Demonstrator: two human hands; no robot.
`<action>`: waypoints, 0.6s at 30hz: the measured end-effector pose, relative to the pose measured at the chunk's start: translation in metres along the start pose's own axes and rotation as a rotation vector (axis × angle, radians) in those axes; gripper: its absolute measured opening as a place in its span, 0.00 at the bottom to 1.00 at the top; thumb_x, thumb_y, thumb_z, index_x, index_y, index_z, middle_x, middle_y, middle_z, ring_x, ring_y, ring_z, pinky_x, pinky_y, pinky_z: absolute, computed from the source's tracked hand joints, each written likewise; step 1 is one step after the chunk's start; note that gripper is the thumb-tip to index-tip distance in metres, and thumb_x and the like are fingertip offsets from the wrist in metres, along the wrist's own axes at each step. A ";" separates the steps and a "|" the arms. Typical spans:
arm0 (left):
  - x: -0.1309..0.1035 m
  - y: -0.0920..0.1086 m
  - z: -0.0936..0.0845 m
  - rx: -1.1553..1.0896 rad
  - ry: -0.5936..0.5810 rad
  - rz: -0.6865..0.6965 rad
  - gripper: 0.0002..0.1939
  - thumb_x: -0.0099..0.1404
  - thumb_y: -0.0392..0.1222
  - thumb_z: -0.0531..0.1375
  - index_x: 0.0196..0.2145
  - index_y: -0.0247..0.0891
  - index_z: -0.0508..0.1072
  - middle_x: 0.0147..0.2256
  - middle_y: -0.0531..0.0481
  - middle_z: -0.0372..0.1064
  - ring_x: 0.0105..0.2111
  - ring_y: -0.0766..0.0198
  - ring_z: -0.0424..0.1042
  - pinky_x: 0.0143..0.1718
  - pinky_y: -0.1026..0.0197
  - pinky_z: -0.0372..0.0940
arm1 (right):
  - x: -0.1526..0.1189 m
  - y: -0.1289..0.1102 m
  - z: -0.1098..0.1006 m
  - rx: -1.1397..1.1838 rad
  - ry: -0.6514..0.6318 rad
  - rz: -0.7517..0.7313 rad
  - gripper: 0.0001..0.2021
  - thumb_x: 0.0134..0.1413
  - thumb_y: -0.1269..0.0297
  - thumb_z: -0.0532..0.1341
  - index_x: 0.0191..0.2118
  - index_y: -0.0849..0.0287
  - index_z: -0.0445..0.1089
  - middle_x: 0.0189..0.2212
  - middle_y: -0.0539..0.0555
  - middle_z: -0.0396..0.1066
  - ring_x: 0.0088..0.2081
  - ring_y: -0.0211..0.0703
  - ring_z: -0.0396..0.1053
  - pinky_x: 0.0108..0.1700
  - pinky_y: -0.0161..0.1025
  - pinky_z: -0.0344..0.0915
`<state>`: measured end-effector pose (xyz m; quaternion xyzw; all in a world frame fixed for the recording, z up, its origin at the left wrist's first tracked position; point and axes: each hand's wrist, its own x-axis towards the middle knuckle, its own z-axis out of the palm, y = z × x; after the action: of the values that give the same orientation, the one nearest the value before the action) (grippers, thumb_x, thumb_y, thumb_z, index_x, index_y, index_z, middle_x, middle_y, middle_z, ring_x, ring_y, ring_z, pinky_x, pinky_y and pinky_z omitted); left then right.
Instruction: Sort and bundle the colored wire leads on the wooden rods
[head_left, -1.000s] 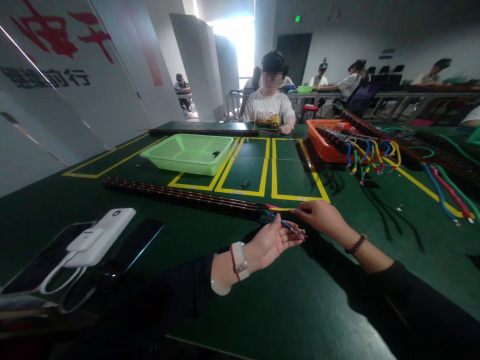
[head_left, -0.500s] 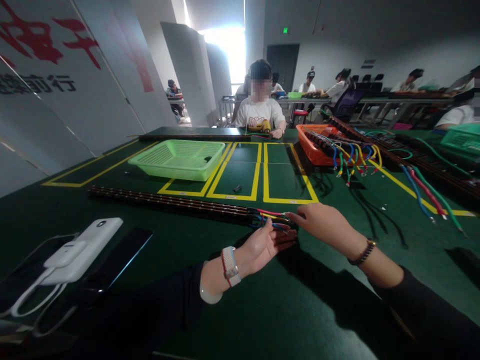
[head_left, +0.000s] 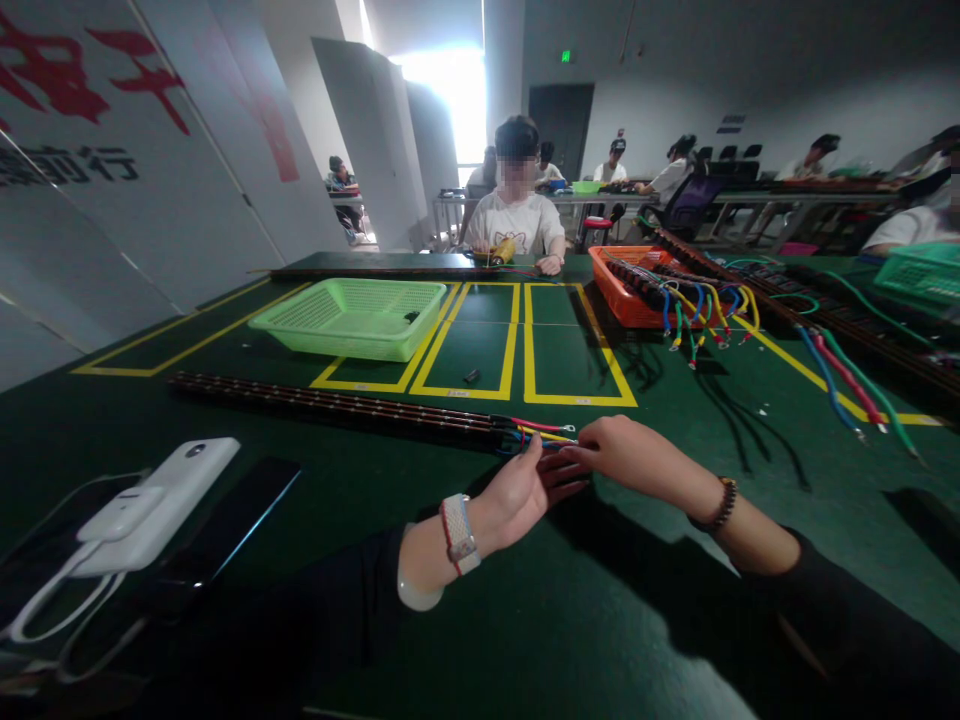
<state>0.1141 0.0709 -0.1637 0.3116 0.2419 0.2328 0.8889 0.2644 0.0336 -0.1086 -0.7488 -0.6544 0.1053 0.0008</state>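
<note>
A long dark bar assembly (head_left: 337,405) lies across the green table, with red, yellow and blue wires (head_left: 544,430) coming out of its right end. My left hand (head_left: 517,492), palm up, is under the wire ends with its thumb against them. From the right, my right hand (head_left: 626,455) has its fingertips pinched at the tips of the lower wires, just above my left fingers. The red wire's metal lug sticks out free above my right fingertips. Which wire the right fingers hold is partly hidden.
Beyond the bar stands a light green basket (head_left: 345,345). An orange basket (head_left: 622,300) with wired bars is at the back right. A white power bank (head_left: 165,500) and a dark phone (head_left: 240,520) lie at left. Across the table sits a person (head_left: 517,215).
My right hand has moved from the red wire's lug slightly down to the lower wire ends, and the lug now shows. The view has shifted a little.
</note>
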 end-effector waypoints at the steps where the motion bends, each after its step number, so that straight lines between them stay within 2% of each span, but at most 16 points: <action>1: -0.001 0.000 0.000 0.020 -0.021 -0.001 0.23 0.60 0.58 0.47 0.41 0.39 0.67 0.43 0.48 0.69 0.43 0.66 0.70 0.57 0.54 0.59 | 0.003 0.003 0.000 0.024 0.002 0.005 0.26 0.54 0.42 0.47 0.32 0.58 0.73 0.30 0.52 0.69 0.25 0.23 0.53 0.29 0.26 0.43; 4: -0.003 0.002 -0.001 0.116 -0.094 -0.073 0.25 0.61 0.57 0.46 0.44 0.36 0.66 0.45 0.43 0.69 0.43 0.64 0.71 0.55 0.55 0.60 | 0.013 0.010 0.004 0.078 -0.036 0.022 0.29 0.53 0.41 0.47 0.30 0.61 0.72 0.27 0.53 0.69 0.23 0.22 0.53 0.28 0.26 0.43; 8: -0.005 0.007 -0.002 0.290 -0.144 -0.224 0.23 0.61 0.54 0.47 0.37 0.30 0.68 0.36 0.40 0.72 0.34 0.65 0.73 0.42 0.63 0.64 | 0.023 0.015 0.016 0.134 -0.127 0.030 0.32 0.52 0.38 0.48 0.28 0.65 0.72 0.24 0.54 0.68 0.20 0.22 0.53 0.26 0.26 0.44; 13: -0.007 0.010 -0.002 0.346 -0.154 -0.217 0.18 0.60 0.50 0.48 0.32 0.30 0.68 0.31 0.44 0.72 0.31 0.67 0.73 0.38 0.66 0.64 | 0.024 0.019 0.020 0.214 -0.190 0.011 0.34 0.50 0.36 0.47 0.29 0.65 0.73 0.22 0.54 0.67 0.18 0.22 0.54 0.25 0.26 0.46; 15: -0.007 0.010 -0.001 0.332 -0.156 -0.212 0.18 0.60 0.49 0.48 0.32 0.31 0.68 0.32 0.45 0.72 0.31 0.67 0.73 0.37 0.66 0.64 | 0.025 0.023 0.016 0.188 -0.136 0.029 0.35 0.48 0.34 0.47 0.28 0.66 0.72 0.21 0.54 0.66 0.19 0.22 0.53 0.26 0.26 0.44; 18: -0.006 0.008 -0.002 0.303 -0.156 -0.213 0.18 0.60 0.49 0.47 0.32 0.31 0.68 0.32 0.44 0.72 0.31 0.68 0.73 0.38 0.66 0.64 | 0.029 0.028 0.014 0.170 0.065 0.046 0.35 0.46 0.32 0.49 0.31 0.65 0.72 0.26 0.54 0.67 0.23 0.23 0.53 0.27 0.26 0.44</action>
<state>0.1065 0.0744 -0.1581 0.4316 0.2361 0.0737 0.8675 0.2929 0.0566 -0.1308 -0.7639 -0.6254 0.1358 0.0831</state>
